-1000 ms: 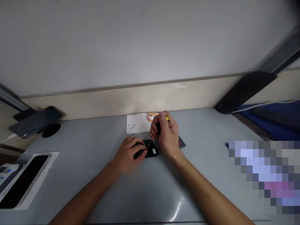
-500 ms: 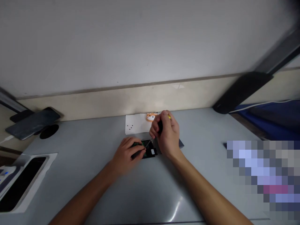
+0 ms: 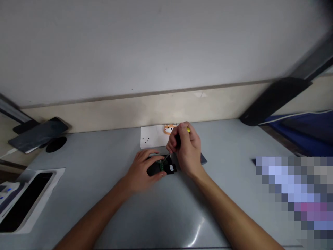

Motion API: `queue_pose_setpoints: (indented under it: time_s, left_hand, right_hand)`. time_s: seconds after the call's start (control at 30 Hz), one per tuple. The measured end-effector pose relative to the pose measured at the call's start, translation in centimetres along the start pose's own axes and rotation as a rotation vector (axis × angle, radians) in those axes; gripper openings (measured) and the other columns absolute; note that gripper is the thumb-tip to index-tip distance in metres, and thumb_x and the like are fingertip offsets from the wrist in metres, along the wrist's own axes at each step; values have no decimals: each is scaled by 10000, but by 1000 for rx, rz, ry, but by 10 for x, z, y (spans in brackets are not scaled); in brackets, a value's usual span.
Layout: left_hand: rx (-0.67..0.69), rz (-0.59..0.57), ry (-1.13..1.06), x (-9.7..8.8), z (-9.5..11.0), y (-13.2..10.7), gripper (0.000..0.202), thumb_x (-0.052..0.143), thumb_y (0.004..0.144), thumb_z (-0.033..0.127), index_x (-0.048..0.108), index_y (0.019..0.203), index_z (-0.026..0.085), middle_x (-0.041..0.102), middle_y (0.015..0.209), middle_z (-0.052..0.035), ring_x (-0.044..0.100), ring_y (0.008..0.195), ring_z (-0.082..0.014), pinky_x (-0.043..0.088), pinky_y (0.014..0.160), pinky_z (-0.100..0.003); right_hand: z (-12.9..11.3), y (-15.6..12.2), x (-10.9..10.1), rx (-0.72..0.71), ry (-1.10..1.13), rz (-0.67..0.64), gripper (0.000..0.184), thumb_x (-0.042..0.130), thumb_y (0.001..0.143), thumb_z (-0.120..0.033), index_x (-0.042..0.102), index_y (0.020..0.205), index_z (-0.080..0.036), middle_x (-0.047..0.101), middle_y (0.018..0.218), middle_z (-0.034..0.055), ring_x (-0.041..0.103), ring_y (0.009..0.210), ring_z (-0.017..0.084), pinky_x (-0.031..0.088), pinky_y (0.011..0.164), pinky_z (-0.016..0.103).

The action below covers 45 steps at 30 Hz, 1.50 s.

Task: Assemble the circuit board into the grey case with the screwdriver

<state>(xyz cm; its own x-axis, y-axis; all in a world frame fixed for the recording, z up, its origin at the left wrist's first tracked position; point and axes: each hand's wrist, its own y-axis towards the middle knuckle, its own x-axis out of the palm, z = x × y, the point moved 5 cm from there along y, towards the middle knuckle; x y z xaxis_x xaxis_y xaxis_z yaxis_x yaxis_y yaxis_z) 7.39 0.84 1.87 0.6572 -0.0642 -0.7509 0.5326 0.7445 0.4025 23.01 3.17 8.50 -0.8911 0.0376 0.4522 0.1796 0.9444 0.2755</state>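
A small black electronic device point(image 3: 168, 171) lies on the grey table, with part of a green circuit board and a white label showing. My left hand point(image 3: 142, 172) curls round its left side, thumb at the near edge and index finger over the far part. In my right fist is a screwdriver point(image 3: 178, 139) with a black and yellow handle. Its thin shaft slants down to the left, its tip at the circuit board; exact contact is too small to tell. Behind my right wrist a dark flat piece point(image 3: 203, 159) is partly hidden.
White paper point(image 3: 153, 137) bearing several tiny dark screw-like bits lies near the wall, an orange-and-white animal-face item point(image 3: 169, 129) on it. On the left are a phone point(image 3: 27, 201) on white paper and a phone on a stand point(image 3: 39, 135). A black stand base point(image 3: 270, 104) stands right.
My left thumb and index finger have spread farther apart, uncovering more of the circuit board. My right hand keeps its hold on the screwdriver. The whole view has shifted slightly.
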Motion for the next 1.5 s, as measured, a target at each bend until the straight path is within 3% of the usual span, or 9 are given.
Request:
queue_pose_setpoints:
  time_s: [0.1,0.23,0.47,0.83,1.03,1.17,1.3,1.4,1.5]
  left_hand:
    - [-34,-92,39,2,2,1,491,741,886,412,587,1339,298,572,1409,-63,522,1301,-284,411,1122,-487]
    - [-16,-166,67,5,4,2,487,684,926,391,536,1378,287,573,1426,-62,523,1310,-277,375,1140,-485]
    - [3,-168,54,7,4,3,439,649,943,296,530,1365,269,607,1392,-50,533,1299,-252,357,1140,-446]
    - [35,-169,72,8,6,0,414,647,952,309,549,1353,277,606,1398,-40,543,1284,-245,358,1136,-442]
    - [55,-149,75,8,6,1,339,652,942,284,602,1278,278,622,1377,-41,558,1272,-244,363,1131,-450]
    - [71,-147,81,9,7,1,263,650,945,275,645,1208,283,629,1366,-41,553,1284,-242,363,1123,-454]
    - [63,-141,73,9,6,1,254,652,939,265,651,1192,283,622,1374,-34,573,1246,-236,375,1114,-448]
    - [66,-122,61,9,6,1,243,646,941,257,654,1183,279,611,1383,-40,563,1259,-238,378,1109,-446]
    - [66,-122,58,9,5,1,228,635,947,255,656,1173,280,612,1376,-43,561,1257,-242,386,1097,-454]
  right_hand:
    - [2,0,-2,-23,-82,-11,325,585,992,-477,471,799,-243,456,574,-78,392,434,74,370,408,217]
    - [7,1,-4,-27,-182,-7,339,578,993,-490,475,793,-236,451,565,-77,383,435,69,341,390,204]
    - [13,2,-8,-20,-227,-6,358,562,999,-499,462,781,-233,428,557,-81,371,433,65,333,388,199]
    - [18,4,-9,2,-195,7,321,572,997,-479,488,802,-239,447,566,-76,382,431,78,345,390,223]
    - [14,5,-7,26,-231,-152,280,638,968,-448,556,817,-227,487,580,-61,436,466,90,352,452,245]
    - [15,6,-6,106,-168,-285,310,652,957,-469,562,797,-220,543,673,-30,523,578,109,421,579,269]
    - [22,9,-10,194,-34,-279,395,647,941,-538,486,759,-226,408,616,-64,350,501,85,299,498,248]
    - [26,13,-13,261,88,-285,437,524,973,-625,554,799,-225,345,594,-65,283,490,91,263,482,249]
    - [25,14,-16,341,178,-337,412,487,993,-589,627,867,-222,419,624,-40,363,510,104,341,512,260]
